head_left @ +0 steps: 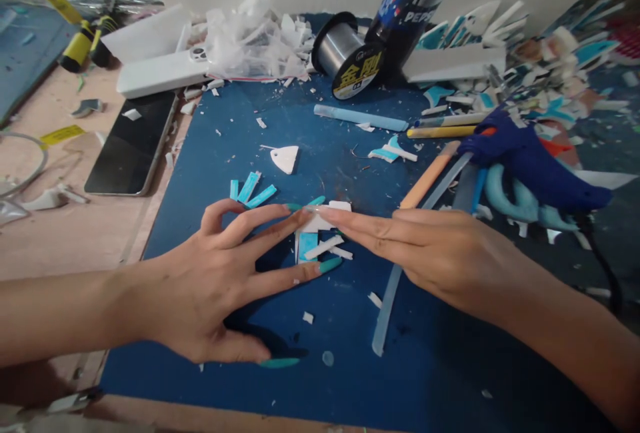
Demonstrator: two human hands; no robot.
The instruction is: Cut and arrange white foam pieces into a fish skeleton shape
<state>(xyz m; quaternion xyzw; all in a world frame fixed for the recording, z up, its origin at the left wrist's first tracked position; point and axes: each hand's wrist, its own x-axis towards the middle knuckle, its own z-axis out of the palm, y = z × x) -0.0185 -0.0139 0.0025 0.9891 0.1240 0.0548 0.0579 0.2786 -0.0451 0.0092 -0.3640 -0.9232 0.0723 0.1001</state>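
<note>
My left hand lies palm down on the blue mat, open, with its green-nailed fingers spread. Its two foremost fingertips touch a small white flat piece. From the other side, my right hand reaches in with straight fingers pressed together at that piece. Its thumb is hidden, and what it pinches does not show clearly. Just below the fingertips are a blue-faced piece and thin white strips. Several light-blue strips lie beyond my left hand, with a white rounded piece farther off.
A dark blue glue gun lies at right, near an orange stick and a clear glue stick. A line spool and Pepsi bottle stand behind. Scraps are heaped at back right; a phone lies left.
</note>
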